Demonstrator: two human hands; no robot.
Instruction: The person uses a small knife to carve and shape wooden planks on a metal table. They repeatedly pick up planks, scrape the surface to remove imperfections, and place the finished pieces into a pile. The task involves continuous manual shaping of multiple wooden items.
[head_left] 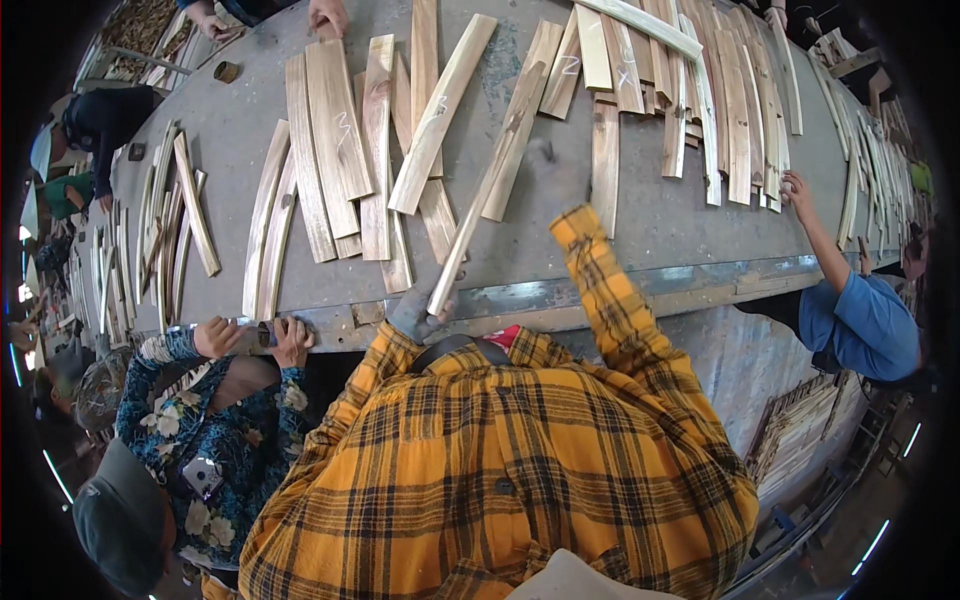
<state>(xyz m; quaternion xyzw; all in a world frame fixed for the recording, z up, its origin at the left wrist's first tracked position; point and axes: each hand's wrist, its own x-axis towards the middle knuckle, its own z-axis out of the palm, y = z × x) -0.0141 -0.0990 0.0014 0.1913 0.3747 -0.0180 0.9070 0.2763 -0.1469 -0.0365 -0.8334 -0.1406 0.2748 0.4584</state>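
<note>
Wooden strip (480, 210) slants from 7 to 1 o'clock over table (690, 225). Left hand (411, 314): fingers grasping its 7 o'clock end. Right hand (556, 182) at strip's 3 o'clock, blurred; can't tell finger state. Boards (335, 130) at 10 o'clock.

Grey worktop (730, 235) spans the centre of the frame; surface stained. Metal edging (700, 278) along its near side, scuffed. Strip lights (58, 477) lit at lower left and lower right. Worn blue-grey surface (735, 345), right of lower centre: floor or panel, indeterminable.
</note>
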